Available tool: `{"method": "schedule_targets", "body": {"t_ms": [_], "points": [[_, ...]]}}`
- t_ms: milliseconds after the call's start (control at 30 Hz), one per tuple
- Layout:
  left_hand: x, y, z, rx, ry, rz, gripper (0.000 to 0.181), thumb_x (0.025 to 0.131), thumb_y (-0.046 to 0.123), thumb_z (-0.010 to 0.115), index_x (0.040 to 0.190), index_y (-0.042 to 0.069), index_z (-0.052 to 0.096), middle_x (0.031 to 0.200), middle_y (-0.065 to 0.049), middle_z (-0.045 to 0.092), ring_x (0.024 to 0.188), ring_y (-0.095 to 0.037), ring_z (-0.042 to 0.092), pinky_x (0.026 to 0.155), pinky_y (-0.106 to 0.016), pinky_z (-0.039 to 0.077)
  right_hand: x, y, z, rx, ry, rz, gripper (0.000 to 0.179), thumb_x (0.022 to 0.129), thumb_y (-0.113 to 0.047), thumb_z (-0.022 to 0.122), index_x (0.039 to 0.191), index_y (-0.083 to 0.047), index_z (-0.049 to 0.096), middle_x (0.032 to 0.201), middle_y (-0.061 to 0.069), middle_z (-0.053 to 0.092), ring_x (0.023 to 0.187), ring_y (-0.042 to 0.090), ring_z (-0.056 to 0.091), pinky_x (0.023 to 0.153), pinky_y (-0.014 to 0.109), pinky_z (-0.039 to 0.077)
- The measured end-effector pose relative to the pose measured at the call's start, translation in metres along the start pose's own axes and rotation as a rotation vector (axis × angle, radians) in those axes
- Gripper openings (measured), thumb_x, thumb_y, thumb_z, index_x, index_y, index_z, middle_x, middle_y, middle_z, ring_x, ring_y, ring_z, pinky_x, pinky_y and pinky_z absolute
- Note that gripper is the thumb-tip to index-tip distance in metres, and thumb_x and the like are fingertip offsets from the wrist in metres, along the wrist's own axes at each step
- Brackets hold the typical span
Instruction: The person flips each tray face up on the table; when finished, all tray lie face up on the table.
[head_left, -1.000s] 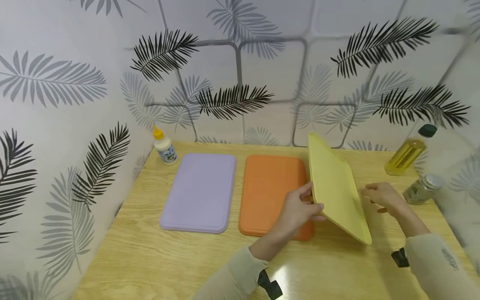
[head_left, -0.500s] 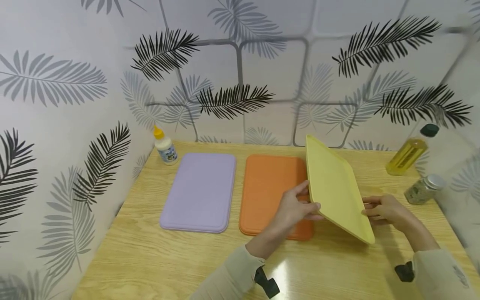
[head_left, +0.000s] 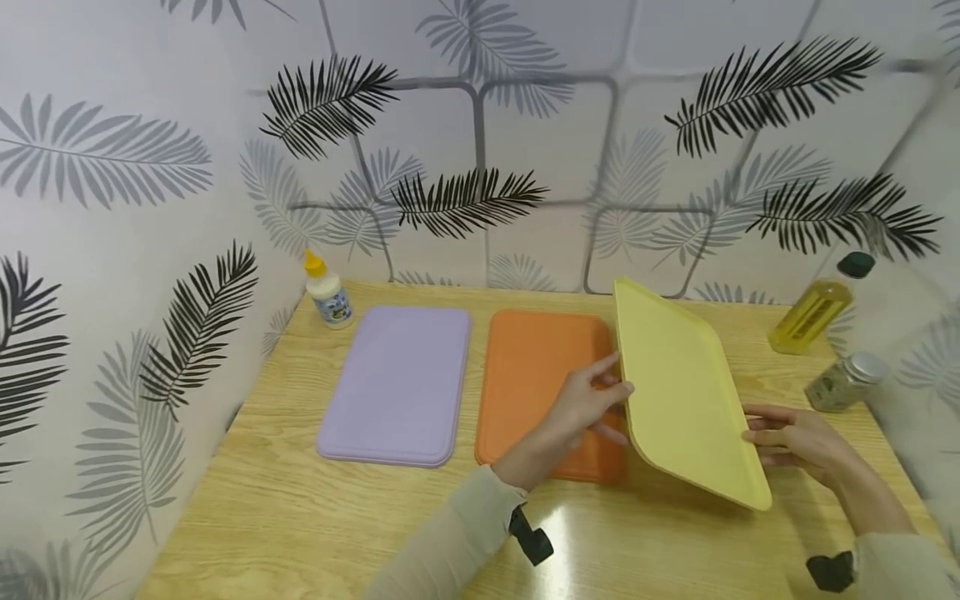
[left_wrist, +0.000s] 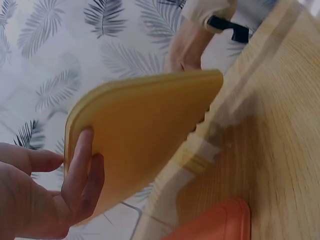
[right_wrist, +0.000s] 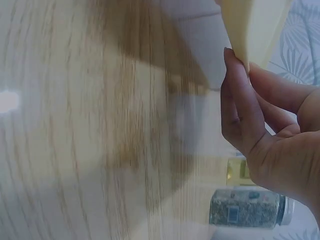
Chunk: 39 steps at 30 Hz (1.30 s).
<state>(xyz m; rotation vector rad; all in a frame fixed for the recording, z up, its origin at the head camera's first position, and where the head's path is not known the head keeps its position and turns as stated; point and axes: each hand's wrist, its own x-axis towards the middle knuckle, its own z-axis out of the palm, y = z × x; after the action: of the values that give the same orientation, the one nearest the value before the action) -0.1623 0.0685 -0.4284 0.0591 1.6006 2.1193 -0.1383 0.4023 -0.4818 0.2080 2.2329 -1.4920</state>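
Note:
A shallow yellow tray [head_left: 686, 392] stands tilted above the table's right half, its left edge higher than its right. At that raised left edge, my left hand [head_left: 581, 404] pinches the rim between thumb and fingers. In the left wrist view, two fingers of this left hand [left_wrist: 40, 185] lie against the tray's underside [left_wrist: 140, 125]. My right hand [head_left: 806, 446] holds the lower right edge. The right wrist view shows the right hand's [right_wrist: 275, 120] thumb on one face of the tray [right_wrist: 260, 30] and its fingers on the other.
An orange tray [head_left: 536, 392] lies face down just left of the yellow one, with a purple tray [head_left: 397, 383] beyond it. A white glue bottle [head_left: 329, 296] stands back left. An oil bottle [head_left: 813, 312] and a spice jar [head_left: 843, 383] stand by the right wall.
My right hand has come to the yellow tray's right edge and taken hold of it. The tray has shifted slightly right and leans lower, my left hand staying at its left edge.

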Motion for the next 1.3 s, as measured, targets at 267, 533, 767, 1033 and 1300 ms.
{"method": "schedule_targets", "body": {"t_ms": [267, 533, 767, 1033, 1300], "points": [[0.021, -0.015, -0.013, -0.005, -0.039, -0.08, 0.061, 0.088, -0.002, 0.067, 0.144, 0.011, 0.046, 0.099, -0.015, 0.059, 0.073, -0.025, 0.061, 0.052, -0.039, 0.057, -0.012, 0.01, -0.014, -0.021, 0.016, 0.025, 0.069, 0.09, -0.019, 0.068, 0.144, 0.008, 0.035, 0.112, 0.01, 0.054, 0.088, 0.014, 0.067, 0.077, 0.037, 0.057], [0.044, -0.027, -0.002, 0.13, 0.013, -0.159, 0.059, 0.086, -0.006, 0.066, 0.141, 0.008, 0.049, 0.139, -0.029, 0.037, 0.046, -0.009, 0.042, 0.052, -0.038, 0.057, -0.011, 0.017, -0.034, -0.042, 0.04, 0.001, 0.064, 0.09, -0.008, 0.066, 0.14, 0.016, 0.032, 0.104, 0.008, 0.057, 0.084, 0.017, 0.068, 0.076, 0.039, 0.058], [0.062, -0.036, 0.015, 0.24, 0.081, -0.17, 0.06, 0.086, -0.012, 0.062, 0.142, 0.004, 0.047, 0.09, -0.03, 0.054, 0.04, -0.01, 0.03, 0.055, -0.044, 0.057, 0.001, 0.018, -0.048, -0.082, 0.075, -0.003, 0.065, 0.089, -0.006, 0.066, 0.139, 0.018, 0.032, 0.098, 0.004, 0.058, 0.081, 0.011, 0.067, 0.074, 0.038, 0.058], [0.074, -0.047, 0.026, 0.387, 0.133, -0.15, 0.057, 0.085, -0.016, 0.055, 0.14, -0.003, 0.046, 0.14, -0.018, 0.047, 0.088, -0.031, 0.063, 0.064, -0.052, 0.057, 0.008, 0.017, -0.054, -0.113, 0.096, 0.032, 0.068, 0.088, -0.005, 0.066, 0.14, 0.017, 0.029, 0.093, 0.002, 0.06, 0.077, 0.016, 0.069, 0.07, 0.039, 0.059], [0.086, -0.054, 0.034, 0.76, 0.147, -0.071, 0.012, 0.082, -0.012, 0.058, 0.085, -0.001, 0.058, 0.094, -0.009, 0.056, 0.047, -0.013, 0.043, 0.044, -0.022, 0.039, 0.01, 0.018, -0.058, -0.114, 0.103, 0.058, 0.067, 0.088, 0.0, 0.064, 0.139, 0.021, 0.026, 0.092, 0.002, 0.06, 0.074, 0.014, 0.068, 0.069, 0.038, 0.059]]}}
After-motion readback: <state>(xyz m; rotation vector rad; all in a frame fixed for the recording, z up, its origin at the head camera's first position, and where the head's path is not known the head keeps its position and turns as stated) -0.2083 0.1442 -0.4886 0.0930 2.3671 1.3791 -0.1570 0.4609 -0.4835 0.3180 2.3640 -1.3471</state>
